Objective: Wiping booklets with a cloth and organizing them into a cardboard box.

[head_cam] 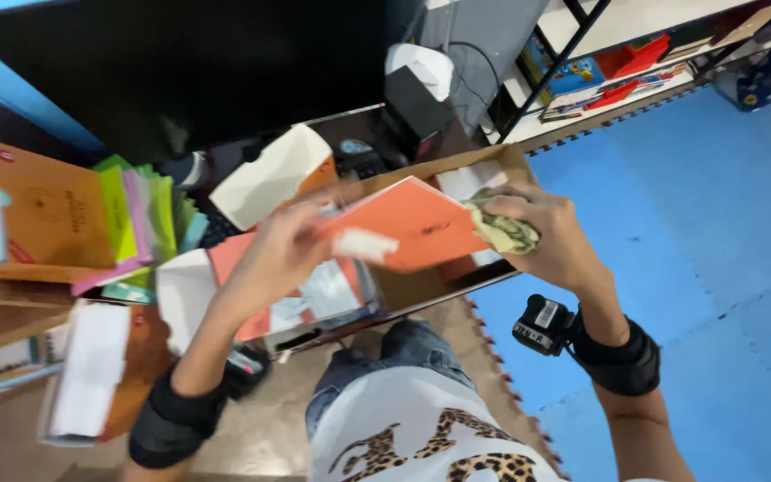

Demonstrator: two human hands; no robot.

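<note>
Two hands are raised over an open brown cardboard box (501, 165) of books. A thin orange rectangular booklet (421, 228) is pinched at its left edge by the left hand (274, 254), long axis running toward the right hand (551, 236), which is closed on a crumpled yellowish cloth (503, 232) at the booklet's right edge. Fingertips are blurred.

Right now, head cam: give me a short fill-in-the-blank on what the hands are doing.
1. The left hand holds a flat ____-coloured box.
2. The right hand presses a crumpled ____ against that box.
3. Both wrists wear ____ bands.
4. The floor mat is ____.

Missing words: orange; cloth; black; blue
</note>
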